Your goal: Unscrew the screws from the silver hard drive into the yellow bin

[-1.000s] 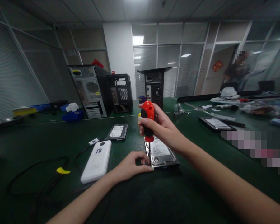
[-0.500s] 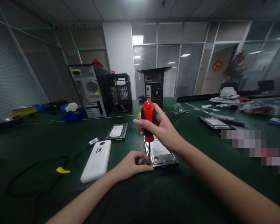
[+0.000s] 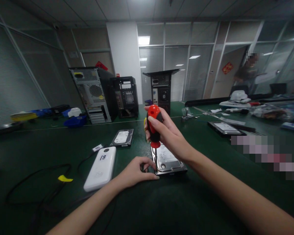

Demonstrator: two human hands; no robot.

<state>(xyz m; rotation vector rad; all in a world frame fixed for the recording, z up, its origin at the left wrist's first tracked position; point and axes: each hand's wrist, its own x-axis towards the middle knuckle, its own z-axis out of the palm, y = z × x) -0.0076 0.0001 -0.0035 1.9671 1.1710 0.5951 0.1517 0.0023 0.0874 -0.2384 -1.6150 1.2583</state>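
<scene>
One screwdriver: red and black, upright, its tip down at the near left corner of the drive.
Right hand: clamped round the screwdriver, thumb laid along its side, wrist above the drive.
Left hand: low beside the tip, thumb and fingers curved, with a gap between them, at the same corner; whether they pinch the drive, I cannot tell.
Drive: flat on the green table, label side up, partly hidden by the right hand.
Second drive: farther back and to the left, also flat.
Third drive: well off to the right.
White block: marked 18, left of the left hand.
Cable: looped at far left, a yellow tab on it.
Cases: three black ones at the back, left, middle and right.
Person: in the right background, blurred.
</scene>
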